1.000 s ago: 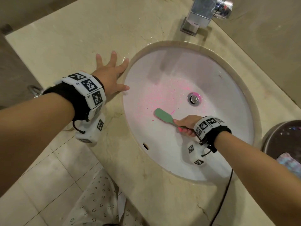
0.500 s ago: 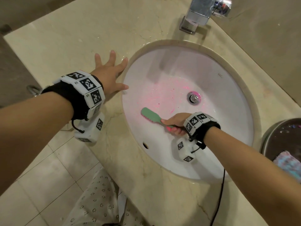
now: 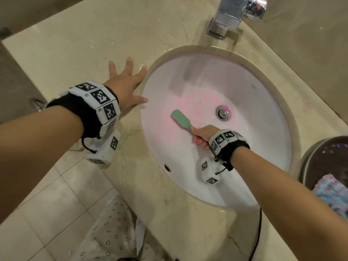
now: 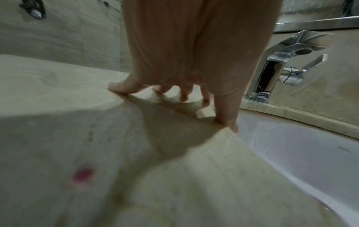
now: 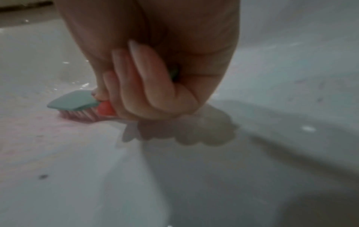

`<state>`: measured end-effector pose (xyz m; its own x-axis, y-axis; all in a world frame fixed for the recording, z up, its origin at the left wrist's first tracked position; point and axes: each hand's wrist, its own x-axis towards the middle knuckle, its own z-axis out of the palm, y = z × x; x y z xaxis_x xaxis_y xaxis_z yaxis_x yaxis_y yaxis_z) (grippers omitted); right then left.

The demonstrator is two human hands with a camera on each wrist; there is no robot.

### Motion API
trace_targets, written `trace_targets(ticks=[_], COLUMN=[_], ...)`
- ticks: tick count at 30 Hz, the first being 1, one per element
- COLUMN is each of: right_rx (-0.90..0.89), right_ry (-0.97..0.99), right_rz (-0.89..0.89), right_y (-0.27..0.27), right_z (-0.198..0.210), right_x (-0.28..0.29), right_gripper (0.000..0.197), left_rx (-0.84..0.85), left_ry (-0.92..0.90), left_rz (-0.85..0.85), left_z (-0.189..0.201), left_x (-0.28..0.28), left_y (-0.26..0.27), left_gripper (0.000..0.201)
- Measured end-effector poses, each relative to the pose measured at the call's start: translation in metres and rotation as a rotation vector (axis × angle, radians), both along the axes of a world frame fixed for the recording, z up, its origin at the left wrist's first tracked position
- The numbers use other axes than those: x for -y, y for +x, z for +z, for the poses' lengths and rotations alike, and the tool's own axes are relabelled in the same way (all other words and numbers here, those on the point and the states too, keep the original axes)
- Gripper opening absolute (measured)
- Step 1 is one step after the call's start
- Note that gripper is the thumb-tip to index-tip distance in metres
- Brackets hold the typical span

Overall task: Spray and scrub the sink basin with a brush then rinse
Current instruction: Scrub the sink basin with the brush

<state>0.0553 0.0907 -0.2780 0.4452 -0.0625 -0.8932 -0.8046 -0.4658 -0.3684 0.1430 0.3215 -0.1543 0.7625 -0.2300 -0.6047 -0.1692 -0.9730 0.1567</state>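
Note:
A white oval sink basin [image 3: 254, 129] is set into a beige marble counter [image 3: 94, 44]. Pink speckles cover the basin floor around the chrome drain [image 3: 223, 112]. My right hand [image 3: 202, 135] grips the pink handle of a green-backed scrub brush [image 3: 180, 119], whose bristles press on the basin left of the drain. In the right wrist view my fingers [image 5: 143, 86] curl round the handle, and the brush [image 5: 74, 102] head lies flat on the basin. My left hand [image 3: 125, 85] rests flat with spread fingers on the counter at the basin's left rim; its fingertips [image 4: 116, 87] press the marble.
A chrome faucet [image 3: 231, 14] stands behind the basin at the back. At the right edge, a dark round bin [image 3: 325, 162] holds a pastel cloth [image 3: 333, 193]. A pink spot [image 4: 83, 173] marks the counter near my left wrist. Tiled floor lies below the counter's front edge.
The brush slid left across the basin floor, then came back right toward the drain. My left hand has stayed planted on the counter.

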Motion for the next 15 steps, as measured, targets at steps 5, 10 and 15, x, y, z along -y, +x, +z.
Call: trace_targets(ticks=[5,10,15], right_rx=[-0.241,-0.288,-0.103], right_ry=[0.181,0.052,-0.048], right_rz=[0.178,0.261,0.083], right_y=[-0.01,-0.028,-0.024], right_z=[0.007,0.006,0.0], right_x=[0.001,0.05,0.052], right_gripper=[0.05,0.05,0.05], left_rx=[0.009,0.011,0.009], left_ry=[-0.017,-0.02,-0.026], left_rz=[0.003,-0.001,0.005], left_z=[0.0,-0.001,-0.002], left_x=[0.0,-0.001,-0.002], left_y=[-0.001,0.0,0.001], left_gripper=[0.081,0.082,0.081])
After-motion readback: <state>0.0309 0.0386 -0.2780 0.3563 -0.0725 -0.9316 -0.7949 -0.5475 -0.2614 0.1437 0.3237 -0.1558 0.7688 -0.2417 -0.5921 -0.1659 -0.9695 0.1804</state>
